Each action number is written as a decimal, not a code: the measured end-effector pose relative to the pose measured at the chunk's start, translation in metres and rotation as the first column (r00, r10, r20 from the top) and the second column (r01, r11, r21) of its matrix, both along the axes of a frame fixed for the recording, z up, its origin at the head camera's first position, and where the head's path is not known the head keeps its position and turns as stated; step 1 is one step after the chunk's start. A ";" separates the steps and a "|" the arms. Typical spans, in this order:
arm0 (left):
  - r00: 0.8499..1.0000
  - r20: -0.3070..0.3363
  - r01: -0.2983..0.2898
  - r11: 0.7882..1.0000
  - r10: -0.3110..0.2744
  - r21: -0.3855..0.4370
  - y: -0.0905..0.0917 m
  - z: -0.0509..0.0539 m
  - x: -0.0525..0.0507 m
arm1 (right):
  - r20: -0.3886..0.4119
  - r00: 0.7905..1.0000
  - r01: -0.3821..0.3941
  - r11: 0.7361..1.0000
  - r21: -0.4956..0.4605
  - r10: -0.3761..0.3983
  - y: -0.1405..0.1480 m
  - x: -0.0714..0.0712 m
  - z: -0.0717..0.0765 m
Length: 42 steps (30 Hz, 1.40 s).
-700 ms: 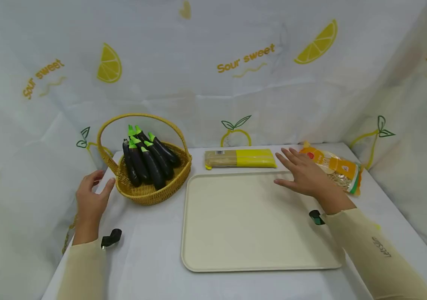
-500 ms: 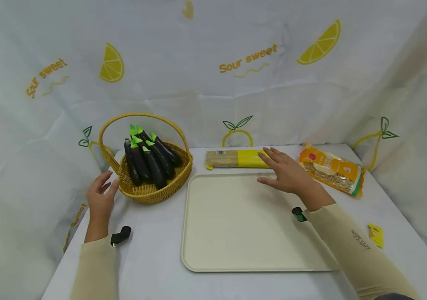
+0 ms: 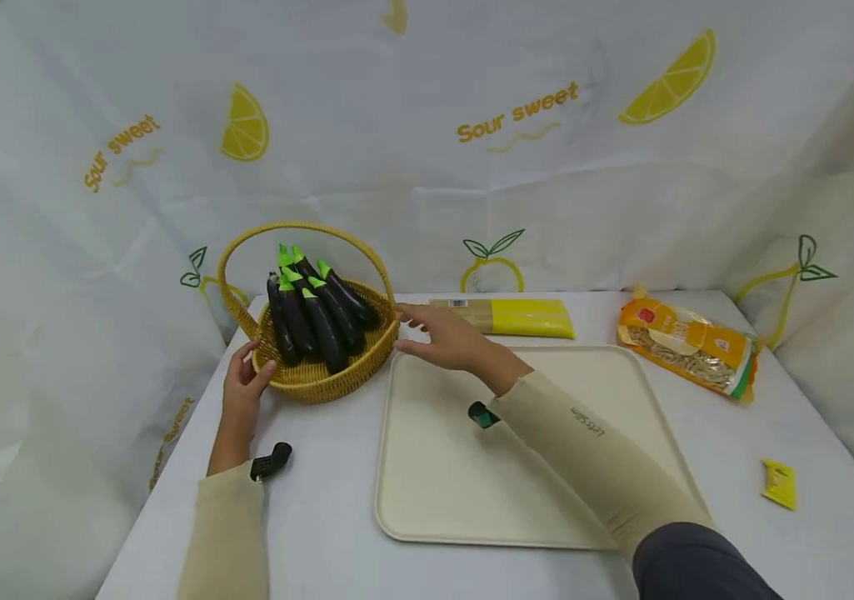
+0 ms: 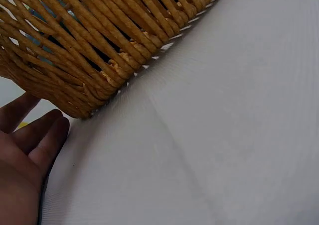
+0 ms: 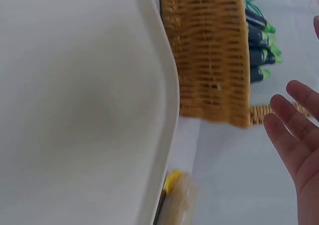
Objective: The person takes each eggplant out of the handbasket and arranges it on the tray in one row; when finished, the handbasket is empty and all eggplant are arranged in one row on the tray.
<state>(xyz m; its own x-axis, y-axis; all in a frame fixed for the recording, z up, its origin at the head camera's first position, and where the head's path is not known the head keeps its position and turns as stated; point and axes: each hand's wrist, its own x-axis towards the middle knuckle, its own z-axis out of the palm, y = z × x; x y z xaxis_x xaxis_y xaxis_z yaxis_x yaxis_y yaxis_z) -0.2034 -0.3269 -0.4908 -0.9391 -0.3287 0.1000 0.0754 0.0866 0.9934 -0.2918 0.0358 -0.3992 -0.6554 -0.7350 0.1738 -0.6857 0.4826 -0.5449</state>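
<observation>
A wicker basket (image 3: 307,388) with a tall arched handle stands at the back left, holding several dark eggplants (image 3: 326,330) with green stem ends. My left hand (image 3: 242,385) is at the basket's left side, thumb in front and fingers spread near the wall. In the left wrist view its fingertips (image 4: 56,130) lie right by the wicker; whether they touch cannot be told. On the other side, my right hand (image 3: 451,337) reaches over the tray's back left corner, its fingers extended close to the basket's right rim. The right wrist view shows these fingers (image 5: 286,120) loose and holding nothing.
A beige tray (image 3: 464,500) lies at the centre, under my right forearm. Behind it is a long yellow-ended package (image 3: 531,318), partly hidden by my right hand. An orange bag (image 3: 689,346) lies at the back right, and a small yellow packet (image 3: 780,484) near the right edge.
My right hand has swept left from near the orange bag to the basket's right side, uncovering the bag. The left hand has moved right, up to the basket. The view has shifted slightly.
</observation>
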 end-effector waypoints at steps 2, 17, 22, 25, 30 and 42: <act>0.999 -0.017 0.028 1.000 -0.027 0.013 0.001 -0.002 -0.002 | 0.003 1.000 -0.029 0.999 0.019 0.029 -0.024 0.000 0.001; 0.998 -0.009 0.059 0.994 -0.058 0.096 0.005 0.011 0.007 | 0.137 0.982 0.136 0.990 -0.045 -0.129 -0.139 -0.027 -0.008; 0.998 -0.028 0.067 0.994 -0.065 0.090 0.007 0.010 0.010 | 0.088 0.970 0.228 0.974 -0.006 -0.227 -0.166 -0.035 -0.012; 0.996 -0.056 0.072 0.993 -0.067 0.098 0.001 -0.002 0.002 | 0.033 0.959 0.279 0.960 0.020 -0.280 -0.177 -0.035 -0.012; 0.995 -0.079 0.071 0.993 -0.063 0.092 0.000 -0.007 -0.002 | -0.091 0.938 0.343 0.936 0.084 -0.336 -0.187 -0.033 -0.021; 0.998 -0.048 0.034 0.998 -0.031 0.059 -0.001 -0.010 -0.005 | 0.008 0.912 0.409 0.911 -0.041 -0.409 -0.186 -0.032 -0.028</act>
